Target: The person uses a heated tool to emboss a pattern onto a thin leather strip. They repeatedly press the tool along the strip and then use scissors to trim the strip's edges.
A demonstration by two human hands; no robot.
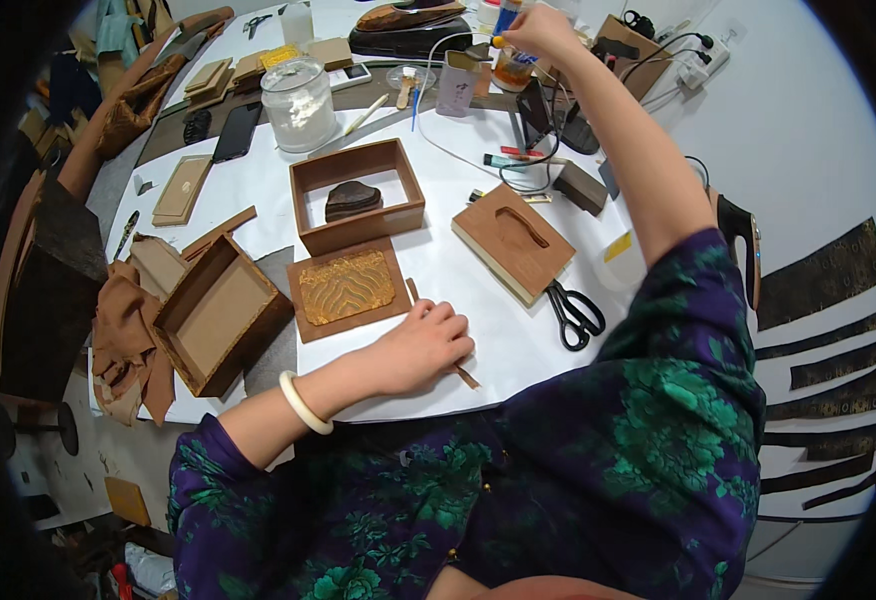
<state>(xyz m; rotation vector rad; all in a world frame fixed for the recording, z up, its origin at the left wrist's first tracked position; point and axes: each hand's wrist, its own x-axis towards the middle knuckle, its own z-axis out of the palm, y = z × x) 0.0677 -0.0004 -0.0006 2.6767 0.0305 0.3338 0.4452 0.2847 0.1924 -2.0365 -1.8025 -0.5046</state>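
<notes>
My left hand lies low over the white paper, fingers curled together on a thin brown leather strip whose ends stick out beyond the hand. Just left of it is a brown panel with a textured gold relief. My right arm stretches to the back of the table. There my right hand pinches a small tool with a yellow end, mostly hidden by the fingers, above an open-topped tin. An open brown frame box stands mid-table around a dark carved piece.
Black-handled scissors lie by a brown leather-covered block at the right. A tan-lined box leans over leather scraps at the left. Behind stand a glass jar and phone. A white cable loops near the tin.
</notes>
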